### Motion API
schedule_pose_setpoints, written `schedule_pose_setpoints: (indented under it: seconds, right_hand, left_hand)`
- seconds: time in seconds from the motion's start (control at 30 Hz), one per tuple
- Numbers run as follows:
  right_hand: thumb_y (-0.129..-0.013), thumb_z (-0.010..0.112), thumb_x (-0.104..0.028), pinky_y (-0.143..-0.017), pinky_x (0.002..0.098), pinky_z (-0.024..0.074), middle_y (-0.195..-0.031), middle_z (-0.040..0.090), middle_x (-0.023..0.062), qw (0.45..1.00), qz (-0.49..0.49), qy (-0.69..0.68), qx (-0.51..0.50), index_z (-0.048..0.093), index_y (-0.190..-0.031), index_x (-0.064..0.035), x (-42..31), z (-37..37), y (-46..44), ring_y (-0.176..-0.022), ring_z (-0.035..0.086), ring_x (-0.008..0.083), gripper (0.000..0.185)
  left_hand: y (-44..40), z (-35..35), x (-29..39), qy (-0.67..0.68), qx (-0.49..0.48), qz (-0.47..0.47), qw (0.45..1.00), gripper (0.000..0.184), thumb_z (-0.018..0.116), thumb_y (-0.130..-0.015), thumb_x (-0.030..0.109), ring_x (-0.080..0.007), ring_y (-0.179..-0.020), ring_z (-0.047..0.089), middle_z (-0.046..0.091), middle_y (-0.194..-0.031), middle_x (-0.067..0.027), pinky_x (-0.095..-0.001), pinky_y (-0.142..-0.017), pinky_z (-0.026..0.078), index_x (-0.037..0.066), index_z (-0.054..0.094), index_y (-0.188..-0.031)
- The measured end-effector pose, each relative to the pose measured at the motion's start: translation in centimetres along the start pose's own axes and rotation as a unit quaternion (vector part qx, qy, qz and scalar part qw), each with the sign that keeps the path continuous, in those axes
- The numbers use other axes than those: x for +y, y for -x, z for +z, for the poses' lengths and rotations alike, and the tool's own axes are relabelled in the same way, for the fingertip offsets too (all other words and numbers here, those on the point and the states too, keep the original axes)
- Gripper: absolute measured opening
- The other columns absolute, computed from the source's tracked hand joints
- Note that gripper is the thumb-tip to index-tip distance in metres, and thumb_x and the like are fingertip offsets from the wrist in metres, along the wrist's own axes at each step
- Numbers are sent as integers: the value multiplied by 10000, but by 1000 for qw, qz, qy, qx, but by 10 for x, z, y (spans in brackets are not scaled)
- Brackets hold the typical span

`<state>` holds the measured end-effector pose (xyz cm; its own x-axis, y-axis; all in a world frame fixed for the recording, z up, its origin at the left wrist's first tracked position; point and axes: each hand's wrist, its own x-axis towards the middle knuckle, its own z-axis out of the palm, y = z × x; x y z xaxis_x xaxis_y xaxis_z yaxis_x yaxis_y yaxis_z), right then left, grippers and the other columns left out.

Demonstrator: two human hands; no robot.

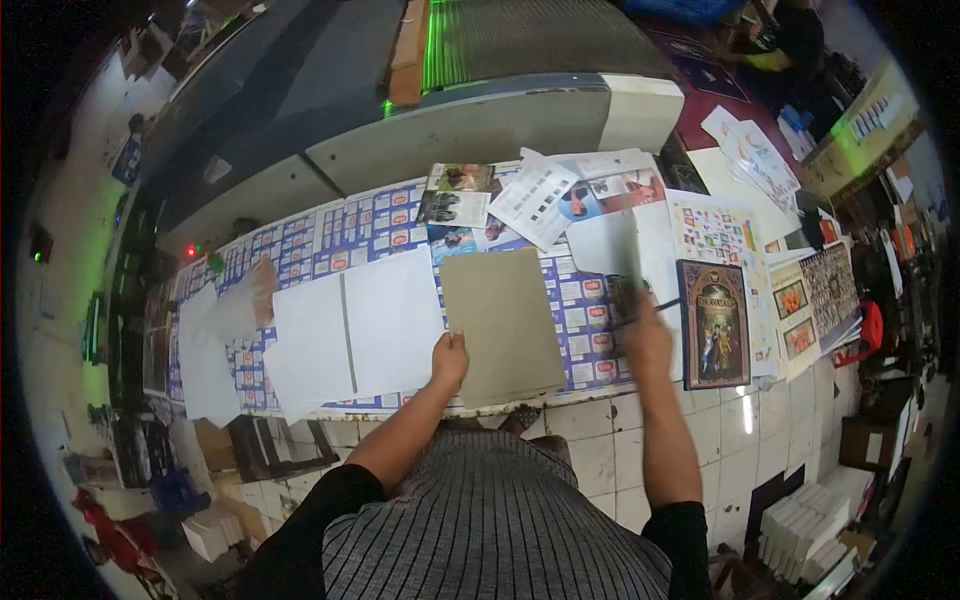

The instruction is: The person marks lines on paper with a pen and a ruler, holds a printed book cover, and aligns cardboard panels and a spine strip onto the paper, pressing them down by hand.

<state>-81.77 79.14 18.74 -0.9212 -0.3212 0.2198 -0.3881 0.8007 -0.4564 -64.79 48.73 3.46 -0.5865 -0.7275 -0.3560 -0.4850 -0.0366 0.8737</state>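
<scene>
A grey-brown board (pixel 503 325) lies on the blue-and-white printed sheets that cover the table, close to its front edge. My left hand (pixel 450 362) is closed at the board's lower left edge, thumb on top. To the right of the board, my right hand (pixel 650 345) is raised and smeared by motion. Its fingers are closed around something dark and blurred that I cannot make out. Left of the board are two white panels (pixel 392 322) with a grey strip between them. Just right of my right hand is a dark book with an ornate cover (pixel 715 325).
Printed pages (pixel 535 198) and photo sheets are spread along the back. More colourful prints (pixel 815 290) lie at the right. Loose white and translucent sheets (pixel 205 350) are at the left. A large grey machine (pixel 450 135) stands behind the table. Another person (pixel 790 45) is at the far right.
</scene>
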Motion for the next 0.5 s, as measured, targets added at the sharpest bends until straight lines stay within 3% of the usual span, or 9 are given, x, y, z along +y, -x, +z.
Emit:
schedule_pose_setpoints:
  seconds: [0.03, 0.1, 0.13, 0.2, 0.27, 0.33, 0.4, 0.43, 0.5]
  right_hand:
    - [-791, 552, 9, -741, 486, 551, -1024, 660, 291, 987, 130, -88, -44, 474, -1351, -19, -15, -44, -16, -853, 673, 434, 566]
    - [-835, 424, 53, -732, 373, 569, -1053, 693, 160, 977, -4, -159, 144, 477, -1359, 17, 31, -46, -22, -844, 684, 277, 528]
    - [-835, 424, 53, -732, 373, 569, -1053, 693, 160, 977, -9, -159, 143, 477, -1359, 17, 31, -39, -16, -844, 684, 277, 528]
    - [-845, 380, 40, -742, 295, 557, -1019, 662, 72, 854, 214, -472, 36, 487, -1356, 26, 34, -29, 9, -824, 622, 154, 522]
    - [-1008, 433, -133, -722, 266, 518, -888, 586, 3, 888, 172, -426, -10, 540, -1331, -25, 46, 25, 48, -706, 520, 124, 356]
    - [-992, 492, -133, -726, 303, 512, -885, 575, 15, 853, 237, -457, -83, 532, -1347, -37, 7, 54, 79, -740, 510, 113, 370]
    - [-934, 548, -77, -831, 370, 505, -995, 630, 80, 909, 180, -325, -191, 515, -1364, -58, 13, 102, 105, -893, 578, 208, 432]
    - [-934, 548, -77, -831, 370, 505, -995, 630, 80, 909, 183, -324, -188, 515, -1364, -58, 4, 102, 108, -893, 578, 208, 432]
    - [-847, 595, -26, -948, 439, 453, -1204, 624, 156, 990, 45, -67, -116, 517, -1353, -73, -15, 97, 98, -1131, 555, 336, 514]
  left_hand:
    - [-4, 4, -2, 37, -21, -25, 999, 359, 492, -1028, 308, -213, -781, 555, 627, -842, -139, -365, -733, 460, -32, 599, -987]
    - [-2, 11, 2, 80, -38, -51, 995, 383, 484, -1030, 326, -219, -829, 573, 642, -896, -149, -362, -767, 469, -36, 605, -1045]
    - [4, 14, 13, 87, -41, -52, 994, 413, 476, -1031, 349, -227, -910, 583, 647, -976, -155, -360, -819, 472, -39, 592, -1115]
    - [8, 14, 29, 101, -39, -52, 993, 453, 469, -1032, 372, -235, -991, 592, 651, -1057, -161, -357, -871, 475, -41, 579, -1184]
    - [8, 12, 38, 200, -104, -118, 967, 525, 452, -1033, 414, -242, -1124, 567, 629, -1183, -159, -365, -946, 463, -46, 532, -1274]
    - [17, 3, 68, 179, -103, -124, 971, 508, 478, -1028, 399, -238, -1106, 580, 638, -1170, -155, -364, -944, 466, -43, 533, -1272]
    - [20, 1, 63, 151, -112, -132, 973, 492, 505, -1022, 384, -233, -1088, 592, 647, -1156, -150, -363, -943, 470, -39, 533, -1270]
    - [8, 5, 44, 139, -112, -72, 981, 456, 528, -1018, 350, -214, -1054, 603, 655, -1140, -138, -348, -923, 479, -34, 534, -1264]
    - [1, 5, 43, 126, -115, -8, 985, 422, 551, -1014, 315, -195, -1019, 615, 663, -1123, -126, -333, -904, 488, -29, 535, -1258]
